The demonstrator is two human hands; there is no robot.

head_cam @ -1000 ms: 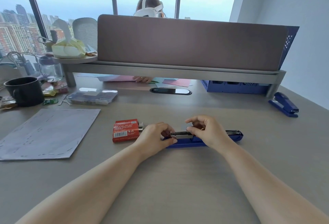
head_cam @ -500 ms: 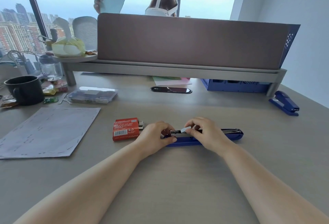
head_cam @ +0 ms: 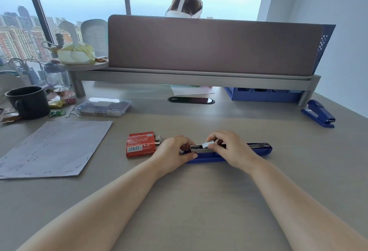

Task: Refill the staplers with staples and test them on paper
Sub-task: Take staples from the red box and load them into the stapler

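A blue stapler (head_cam: 256,149) lies opened out flat on the desk, its metal staple channel facing up. My left hand (head_cam: 173,152) grips the stapler's left end. My right hand (head_cam: 227,147) pinches a small silver strip of staples (head_cam: 208,144) over the channel. A red staple box (head_cam: 140,147) lies just left of my left hand, with its tray partly slid out. A grey sheet of paper (head_cam: 53,149) with several staples in it lies at the left. A second blue stapler (head_cam: 318,113) sits shut at the far right.
A black mug (head_cam: 27,102), wrappers and a clear plastic case (head_cam: 103,107) stand at the back left. A brown divider screen (head_cam: 209,45) on a raised shelf closes the back, with a blue basket (head_cam: 260,94) under it. A person sits behind the screen.
My right hand now holds a staple strip tilted over the channel's left part. The person behind the screen has lowered the paper that was held up.
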